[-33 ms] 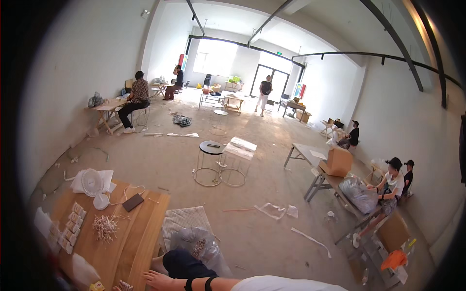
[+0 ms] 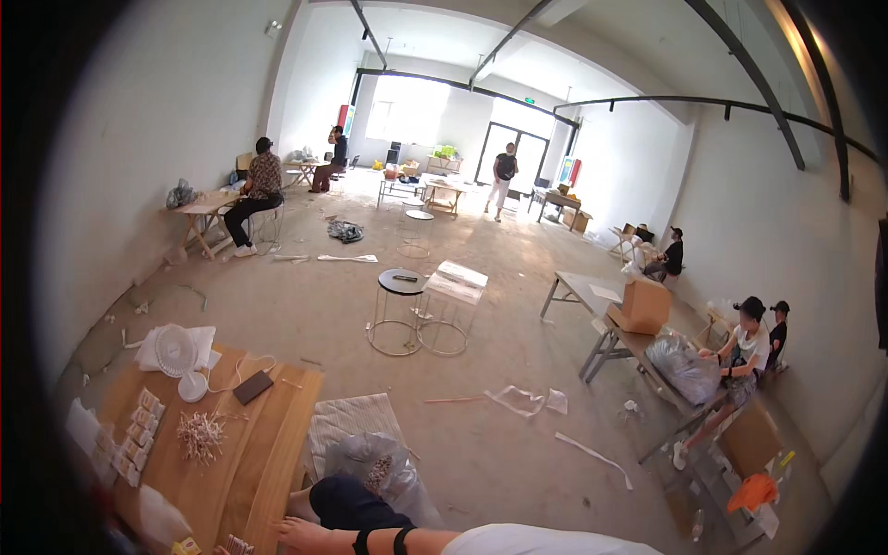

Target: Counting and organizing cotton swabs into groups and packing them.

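My right hand (image 2: 301,536) is at the lower edge of the view, beside the near right edge of the wooden table (image 2: 264,453). Its fingers reach left, loosely stretched, and nothing shows in them; part of the hand is cut off. Close to it stands a bundle of cotton swabs (image 2: 239,546), with a small yellow box (image 2: 185,546) to its left. A loose pile of cotton swabs (image 2: 201,435) lies mid-table. Left of the pile, several small white packs (image 2: 139,430) form a row. My left hand is out of view.
A white fan (image 2: 176,350) and a dark flat box (image 2: 252,387) with a white cable sit at the table's far side. A clear plastic bag (image 2: 393,472) lies on the floor beside my leg (image 2: 347,504). Two stools (image 2: 402,282) stand ahead. People (image 2: 749,347) sit at other tables.
My right hand's fingers look slightly more drawn together than before. The things on the table have not moved.
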`<move>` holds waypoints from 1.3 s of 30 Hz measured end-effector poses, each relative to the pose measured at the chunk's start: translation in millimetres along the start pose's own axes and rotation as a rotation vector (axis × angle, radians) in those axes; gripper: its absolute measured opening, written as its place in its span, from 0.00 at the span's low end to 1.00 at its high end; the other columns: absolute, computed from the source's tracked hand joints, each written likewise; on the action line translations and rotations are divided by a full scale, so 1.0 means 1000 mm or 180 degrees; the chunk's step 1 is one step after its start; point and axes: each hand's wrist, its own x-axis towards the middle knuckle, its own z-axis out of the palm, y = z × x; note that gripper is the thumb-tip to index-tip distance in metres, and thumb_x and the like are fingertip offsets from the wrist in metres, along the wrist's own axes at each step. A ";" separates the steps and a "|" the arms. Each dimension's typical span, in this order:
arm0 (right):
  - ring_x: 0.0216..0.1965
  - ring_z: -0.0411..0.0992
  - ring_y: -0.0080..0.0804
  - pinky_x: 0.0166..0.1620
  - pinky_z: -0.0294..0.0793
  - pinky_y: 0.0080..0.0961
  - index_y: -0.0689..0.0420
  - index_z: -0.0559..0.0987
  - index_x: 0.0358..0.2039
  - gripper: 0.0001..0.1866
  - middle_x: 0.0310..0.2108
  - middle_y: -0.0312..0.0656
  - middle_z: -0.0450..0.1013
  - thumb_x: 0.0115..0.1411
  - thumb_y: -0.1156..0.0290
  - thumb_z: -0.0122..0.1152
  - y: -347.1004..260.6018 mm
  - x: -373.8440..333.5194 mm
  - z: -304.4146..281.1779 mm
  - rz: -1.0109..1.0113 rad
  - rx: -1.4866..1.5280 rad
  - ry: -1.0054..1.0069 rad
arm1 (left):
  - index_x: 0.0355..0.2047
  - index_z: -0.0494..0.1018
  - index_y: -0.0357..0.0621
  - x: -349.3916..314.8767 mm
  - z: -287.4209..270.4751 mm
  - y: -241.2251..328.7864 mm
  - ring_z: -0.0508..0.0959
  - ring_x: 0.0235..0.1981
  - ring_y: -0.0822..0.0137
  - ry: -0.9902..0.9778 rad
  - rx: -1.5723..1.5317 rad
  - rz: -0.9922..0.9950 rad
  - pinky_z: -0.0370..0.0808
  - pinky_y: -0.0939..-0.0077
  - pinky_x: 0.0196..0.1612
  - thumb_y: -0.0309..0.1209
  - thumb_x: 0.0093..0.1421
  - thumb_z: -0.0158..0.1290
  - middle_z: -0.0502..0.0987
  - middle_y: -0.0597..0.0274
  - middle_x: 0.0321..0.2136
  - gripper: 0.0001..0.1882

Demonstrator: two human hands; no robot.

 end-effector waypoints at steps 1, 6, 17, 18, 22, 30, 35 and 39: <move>0.56 0.72 0.52 0.57 0.72 0.43 0.63 0.76 0.51 0.19 0.53 0.55 0.74 0.64 0.64 0.56 -0.002 0.004 -0.011 0.0155 0.0405 -0.0531 | 0.72 0.53 0.40 -0.002 0.001 -0.004 0.59 0.70 0.41 0.0006 0.0019 0.0001 0.52 0.36 0.70 0.59 0.71 0.38 0.60 0.40 0.69 0.42; 0.35 0.78 0.37 0.42 0.76 0.36 0.63 0.81 0.42 0.17 0.29 0.43 0.80 0.69 0.61 0.52 0.035 -0.029 -0.093 0.0706 0.2281 0.0729 | 0.72 0.55 0.41 -0.005 -0.002 0.002 0.63 0.66 0.38 0.0331 -0.0103 0.0205 0.55 0.34 0.67 0.58 0.72 0.36 0.62 0.39 0.67 0.40; 0.67 0.60 0.43 0.65 0.60 0.58 0.46 0.70 0.64 0.45 0.65 0.37 0.61 0.56 0.28 0.60 -0.020 -0.238 -0.408 -0.3548 0.3745 0.1715 | 0.71 0.56 0.39 -0.004 0.026 -0.048 0.58 0.69 0.37 0.0500 -0.0233 0.0793 0.60 0.43 0.68 0.52 0.73 0.41 0.60 0.37 0.68 0.36; 0.67 0.59 0.42 0.65 0.60 0.56 0.46 0.68 0.66 0.45 0.65 0.37 0.60 0.56 0.29 0.60 -0.021 -0.234 -0.406 -0.3512 0.3654 0.1567 | 0.71 0.56 0.38 -0.003 0.029 -0.054 0.58 0.69 0.37 0.0416 -0.0108 0.0951 0.60 0.44 0.68 0.51 0.73 0.41 0.59 0.38 0.68 0.36; 0.64 0.61 0.40 0.65 0.61 0.52 0.51 0.64 0.68 0.47 0.66 0.40 0.60 0.58 0.32 0.61 0.005 -0.182 -0.353 -0.2894 0.3944 0.1104 | 0.70 0.57 0.38 -0.011 0.030 -0.058 0.57 0.70 0.36 0.0402 0.0267 0.0873 0.59 0.43 0.69 0.50 0.73 0.43 0.57 0.39 0.70 0.35; 0.56 0.72 0.36 0.61 0.70 0.34 0.61 0.69 0.63 0.25 0.59 0.45 0.71 0.71 0.62 0.55 0.026 -0.062 -0.180 0.0260 0.5219 0.0585 | 0.73 0.47 0.37 -0.023 -0.005 -0.012 0.53 0.73 0.44 -0.0388 -0.0469 -0.0205 0.49 0.46 0.72 0.45 0.68 0.49 0.53 0.39 0.72 0.41; 0.54 0.73 0.30 0.57 0.72 0.26 0.60 0.74 0.59 0.18 0.55 0.40 0.76 0.70 0.73 0.52 0.015 -0.005 -0.079 0.1309 0.4801 0.0287 | 0.73 0.46 0.33 -0.032 -0.001 -0.025 0.51 0.74 0.47 0.0031 -0.0496 -0.0313 0.44 0.47 0.74 0.48 0.68 0.48 0.51 0.41 0.72 0.43; 0.55 0.73 0.29 0.57 0.72 0.24 0.62 0.74 0.58 0.19 0.57 0.38 0.74 0.67 0.72 0.55 0.016 0.017 0.001 0.1405 0.3731 0.0625 | 0.72 0.44 0.29 -0.029 -0.001 -0.022 0.47 0.75 0.46 -0.0242 -0.0318 -0.0442 0.41 0.49 0.75 0.52 0.68 0.47 0.48 0.40 0.73 0.46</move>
